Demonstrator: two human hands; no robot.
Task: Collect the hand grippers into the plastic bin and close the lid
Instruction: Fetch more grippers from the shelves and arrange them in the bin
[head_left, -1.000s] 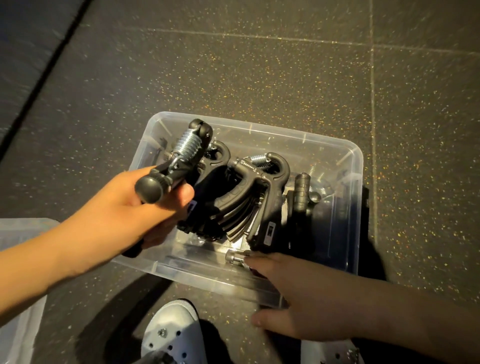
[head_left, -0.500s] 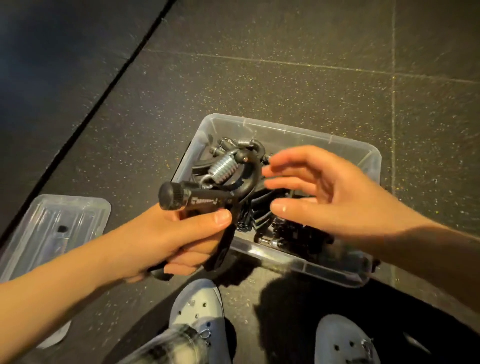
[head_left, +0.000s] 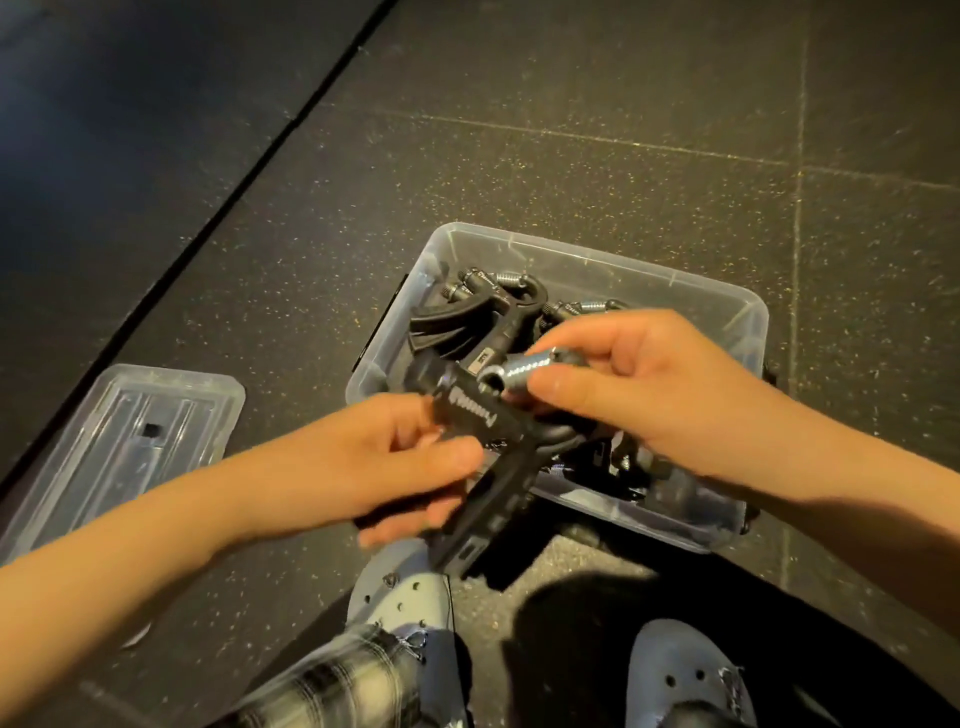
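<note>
A clear plastic bin (head_left: 582, 260) stands open on the dark floor with several black hand grippers (head_left: 467, 317) lying inside. One black hand gripper (head_left: 483, 415) with a silver spring hangs over the bin's near left corner. My left hand (head_left: 410, 457) grips its handles from below. My right hand (head_left: 639, 389) pinches its spring end between thumb and fingers. The clear lid (head_left: 130, 447) lies flat on the floor to the left of the bin. My hands hide much of the bin's contents.
My two grey clog shoes (head_left: 405, 603) and a plaid trouser leg (head_left: 332, 680) sit at the bottom of the view, just before the bin. Speckled rubber floor tiles (head_left: 571, 104) surround everything, with a darker mat (head_left: 104, 130) at the far left.
My right hand has come off the bin's near wall, risen and closed on the spring end of the hand gripper held by my left hand. The view has shifted, bringing the lid in at left.
</note>
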